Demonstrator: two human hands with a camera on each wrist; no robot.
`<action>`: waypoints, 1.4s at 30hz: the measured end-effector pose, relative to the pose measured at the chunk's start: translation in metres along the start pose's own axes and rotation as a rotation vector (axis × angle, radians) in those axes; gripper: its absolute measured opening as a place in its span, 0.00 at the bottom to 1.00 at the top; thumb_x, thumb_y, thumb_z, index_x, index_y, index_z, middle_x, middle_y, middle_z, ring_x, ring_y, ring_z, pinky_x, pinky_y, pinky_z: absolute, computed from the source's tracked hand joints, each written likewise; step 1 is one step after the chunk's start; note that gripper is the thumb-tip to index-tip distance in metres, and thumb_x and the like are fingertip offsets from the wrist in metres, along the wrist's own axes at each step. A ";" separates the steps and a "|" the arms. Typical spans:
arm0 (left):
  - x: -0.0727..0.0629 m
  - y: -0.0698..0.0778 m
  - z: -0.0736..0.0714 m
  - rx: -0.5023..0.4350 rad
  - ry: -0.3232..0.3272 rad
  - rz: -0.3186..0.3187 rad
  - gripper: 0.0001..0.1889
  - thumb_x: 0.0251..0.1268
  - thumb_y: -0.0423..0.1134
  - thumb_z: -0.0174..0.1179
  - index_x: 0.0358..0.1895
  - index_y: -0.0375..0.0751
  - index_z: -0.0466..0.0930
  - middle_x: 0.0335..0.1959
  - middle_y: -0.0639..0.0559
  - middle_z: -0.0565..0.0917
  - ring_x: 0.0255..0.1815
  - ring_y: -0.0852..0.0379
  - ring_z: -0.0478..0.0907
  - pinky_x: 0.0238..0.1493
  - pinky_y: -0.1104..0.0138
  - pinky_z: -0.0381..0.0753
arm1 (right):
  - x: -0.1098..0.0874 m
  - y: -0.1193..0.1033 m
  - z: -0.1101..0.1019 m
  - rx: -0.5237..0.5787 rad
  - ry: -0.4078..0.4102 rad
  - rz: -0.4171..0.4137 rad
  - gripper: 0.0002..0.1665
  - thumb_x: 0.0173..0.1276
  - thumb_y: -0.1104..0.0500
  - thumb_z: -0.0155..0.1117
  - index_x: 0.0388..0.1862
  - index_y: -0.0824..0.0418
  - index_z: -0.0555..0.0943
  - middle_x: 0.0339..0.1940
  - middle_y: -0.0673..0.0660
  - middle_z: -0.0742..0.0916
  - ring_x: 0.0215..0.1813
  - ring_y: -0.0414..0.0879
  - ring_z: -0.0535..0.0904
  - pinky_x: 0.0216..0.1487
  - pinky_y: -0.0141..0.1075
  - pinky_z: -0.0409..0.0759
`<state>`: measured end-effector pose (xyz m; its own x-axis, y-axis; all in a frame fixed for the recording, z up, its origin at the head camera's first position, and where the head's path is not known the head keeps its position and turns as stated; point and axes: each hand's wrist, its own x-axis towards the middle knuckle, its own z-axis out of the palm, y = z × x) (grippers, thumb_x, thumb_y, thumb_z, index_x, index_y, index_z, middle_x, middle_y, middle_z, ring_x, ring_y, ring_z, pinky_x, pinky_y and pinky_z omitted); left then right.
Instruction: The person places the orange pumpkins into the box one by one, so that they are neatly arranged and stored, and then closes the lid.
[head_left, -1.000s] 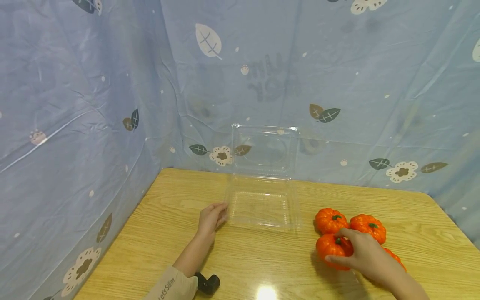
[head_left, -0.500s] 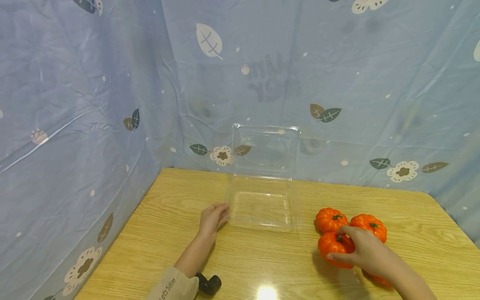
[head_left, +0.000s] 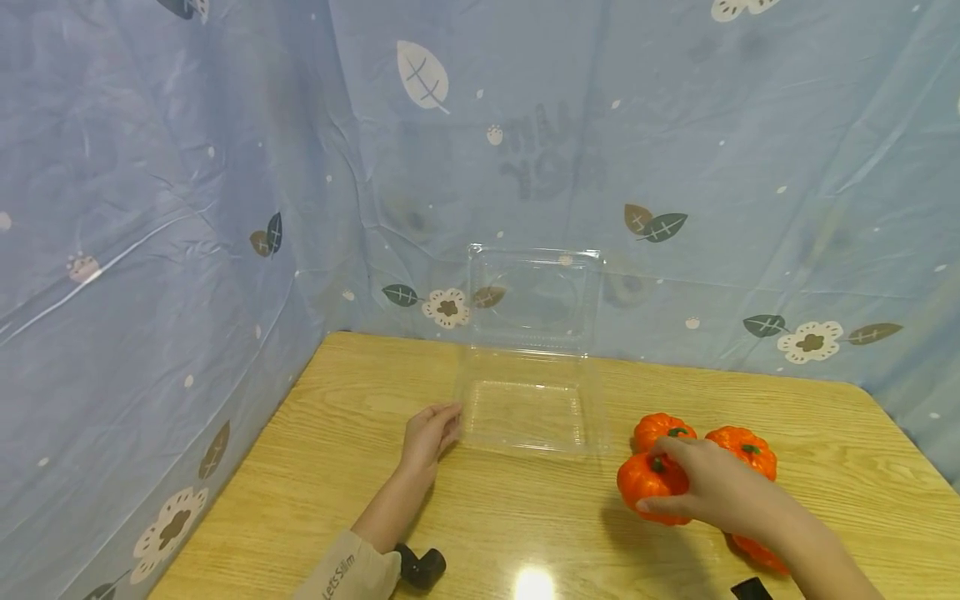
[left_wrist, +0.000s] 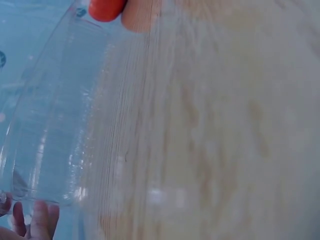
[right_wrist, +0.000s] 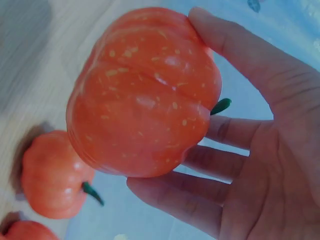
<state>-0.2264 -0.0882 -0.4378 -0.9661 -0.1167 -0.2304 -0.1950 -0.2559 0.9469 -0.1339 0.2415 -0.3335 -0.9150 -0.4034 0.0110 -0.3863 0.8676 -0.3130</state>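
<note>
My right hand (head_left: 723, 483) grips a small orange pumpkin (head_left: 651, 487) between thumb and fingers, its shadow falling on the table below. The right wrist view shows yellow flecks on this pumpkin (right_wrist: 145, 95) and a green stem turned toward the palm. Three more pumpkins lie around it: one behind (head_left: 660, 427), one to the right (head_left: 742, 448), and one partly hidden (head_left: 761, 552) under the right forearm. A clear plastic clamshell container (head_left: 525, 417) stands with its lid raised at the middle back. My left hand (head_left: 427, 433) pinches its left side wall.
The wooden table (head_left: 517, 508) ends at a blue patterned curtain (head_left: 540, 167) behind and on the left. Black pieces show at the left wrist (head_left: 422, 569) and near the right forearm (head_left: 750, 588).
The right hand has raised the pumpkin and moved it slightly left, away from the other pumpkins. The left hand stays at the container's side.
</note>
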 end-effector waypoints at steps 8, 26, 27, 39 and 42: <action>-0.001 0.000 0.000 -0.014 0.001 0.003 0.14 0.61 0.35 0.58 0.44 0.26 0.75 0.34 0.48 0.82 0.34 0.60 0.80 0.38 0.73 0.80 | 0.020 -0.014 -0.007 0.014 -0.017 -0.140 0.29 0.50 0.33 0.66 0.39 0.53 0.76 0.31 0.42 0.79 0.31 0.35 0.71 0.31 0.31 0.72; -0.006 0.005 0.002 0.038 -0.005 -0.028 0.16 0.63 0.38 0.57 0.47 0.28 0.74 0.44 0.45 0.80 0.46 0.53 0.77 0.44 0.71 0.79 | 0.066 -0.049 -0.024 0.074 -0.062 -0.202 0.31 0.51 0.36 0.68 0.43 0.58 0.76 0.34 0.47 0.81 0.35 0.41 0.72 0.34 0.34 0.73; -0.005 0.005 0.002 0.037 -0.001 -0.027 0.15 0.63 0.38 0.57 0.46 0.28 0.75 0.44 0.44 0.80 0.45 0.53 0.77 0.43 0.72 0.79 | 0.068 -0.049 -0.023 0.074 -0.053 -0.205 0.31 0.50 0.36 0.68 0.43 0.57 0.76 0.35 0.47 0.81 0.35 0.41 0.72 0.35 0.34 0.74; 0.001 -0.002 0.002 0.018 0.016 -0.030 0.16 0.62 0.38 0.58 0.47 0.28 0.75 0.46 0.42 0.80 0.46 0.53 0.78 0.47 0.69 0.79 | 0.101 -0.049 0.008 0.125 0.051 -0.165 0.29 0.48 0.42 0.73 0.44 0.57 0.77 0.39 0.50 0.82 0.37 0.43 0.75 0.36 0.34 0.76; 0.001 -0.002 0.002 0.011 0.019 -0.032 0.16 0.62 0.38 0.59 0.46 0.28 0.75 0.44 0.43 0.80 0.44 0.54 0.78 0.45 0.70 0.80 | 0.110 -0.051 0.018 0.136 0.072 -0.175 0.29 0.48 0.44 0.74 0.43 0.60 0.77 0.38 0.51 0.83 0.36 0.42 0.75 0.34 0.32 0.76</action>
<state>-0.2276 -0.0861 -0.4397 -0.9559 -0.1265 -0.2649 -0.2278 -0.2496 0.9412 -0.2125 0.1472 -0.3337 -0.8433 -0.5182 0.1424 -0.5248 0.7370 -0.4258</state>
